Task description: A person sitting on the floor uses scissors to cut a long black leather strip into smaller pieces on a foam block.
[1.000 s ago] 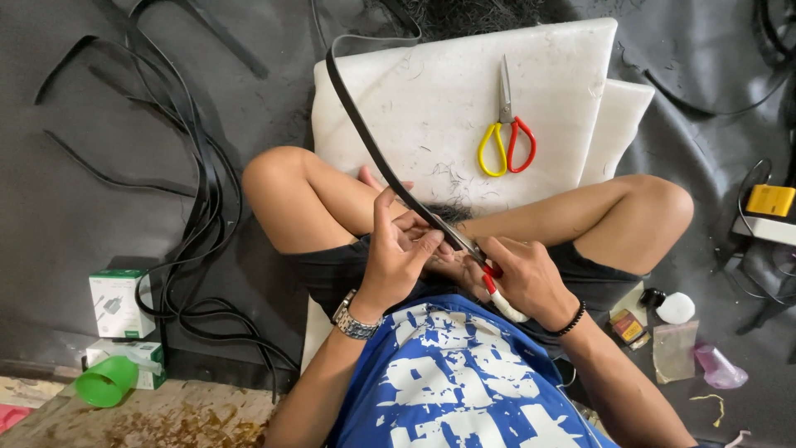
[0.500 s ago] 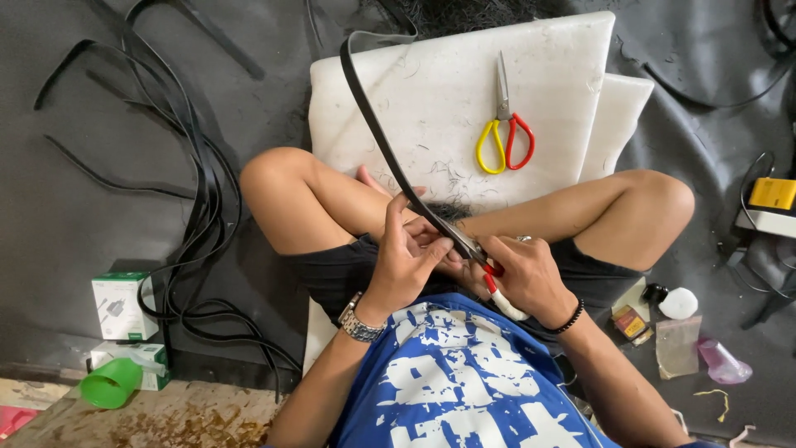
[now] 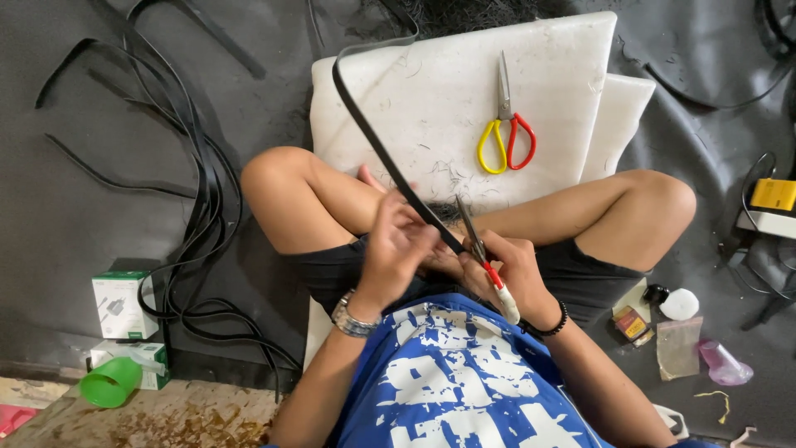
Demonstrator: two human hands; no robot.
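Black strip (image 3: pixel 390 158): runs from the hands at centre to upper centre of frame; limp, light, bends freely, best pinched close to the cut.
Left hand (image 3: pixel 396 249): fingers closed on strip.
Right hand (image 3: pixel 514 274): fingers closed round small scissors (image 3: pixel 477 245).
Beyond: yellow-and-red scissors (image 3: pixel 506 137) on white board (image 3: pixel 464 91).

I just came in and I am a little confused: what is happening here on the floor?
A person sits cross-legged on the dark floor, working on a long black strip. The left hand holds the strip over the lap, and the right hand holds a small cutting tool with a red and white handle against it. The strip runs up over a white foam board, where yellow and red scissors lie unused.
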